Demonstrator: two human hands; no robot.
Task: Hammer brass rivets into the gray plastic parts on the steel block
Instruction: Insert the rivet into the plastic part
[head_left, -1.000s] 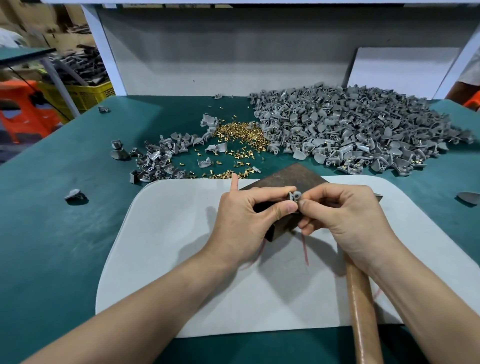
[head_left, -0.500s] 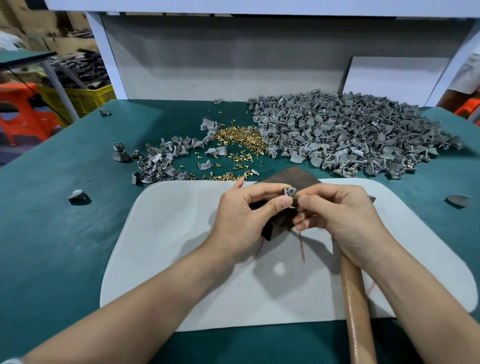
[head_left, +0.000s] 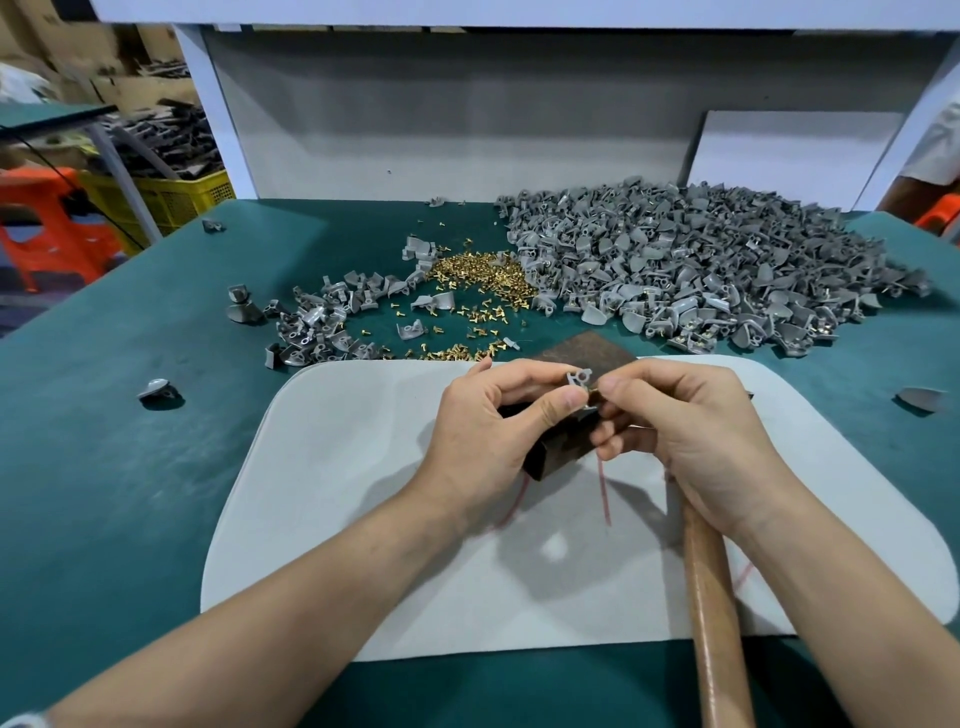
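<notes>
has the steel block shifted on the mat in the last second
No. The steel block sits where it did, its far corner still poking over the back edge of the white mat.

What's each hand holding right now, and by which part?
The left hand pinches a gray plastic part by its lower end, between thumb and forefinger. The right hand pinches what looks like a brass rivet, mostly hidden.
</notes>
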